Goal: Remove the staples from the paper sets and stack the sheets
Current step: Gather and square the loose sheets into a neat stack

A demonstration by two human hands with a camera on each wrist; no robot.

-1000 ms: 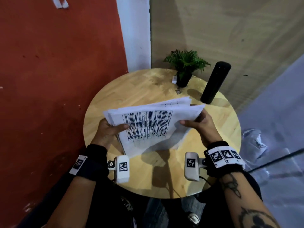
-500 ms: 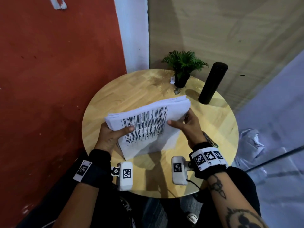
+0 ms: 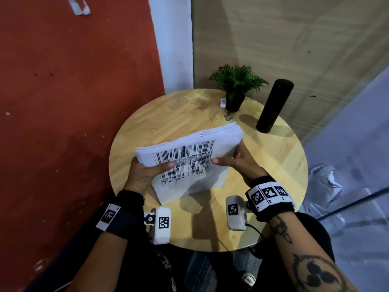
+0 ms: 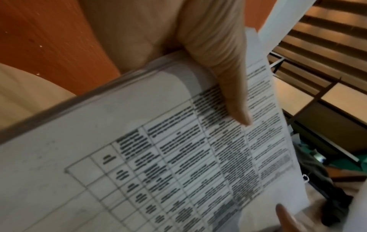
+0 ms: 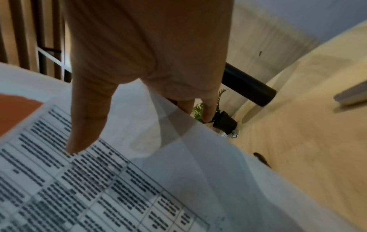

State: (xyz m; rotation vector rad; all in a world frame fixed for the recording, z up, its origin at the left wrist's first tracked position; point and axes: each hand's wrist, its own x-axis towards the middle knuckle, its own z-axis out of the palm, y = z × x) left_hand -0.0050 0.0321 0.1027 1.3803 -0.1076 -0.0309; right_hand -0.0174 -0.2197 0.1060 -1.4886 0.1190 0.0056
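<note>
A thick stack of white sheets (image 3: 189, 157) printed with a dark table stands tilted on its lower edge on the round wooden table (image 3: 160, 123). My left hand (image 3: 145, 171) grips its left side, thumb across the printed face (image 4: 232, 94) and fingers hidden behind. My right hand (image 3: 237, 161) grips the right side, thumb on the front sheet (image 5: 87, 125) and fingers behind the stack. No staple shows in any view.
A small potted plant (image 3: 236, 87) and a tall black cylinder (image 3: 273, 106) stand at the table's far edge. A small metal piece (image 3: 227, 117) lies before the pot. A grey flat object (image 5: 351, 95) rests right of my hand. Red wall stands left.
Both hands have drawn closer together and squared the fanned sheets into a tighter stack. The stack has turned more upright, its right corner now pointing toward the plant.
</note>
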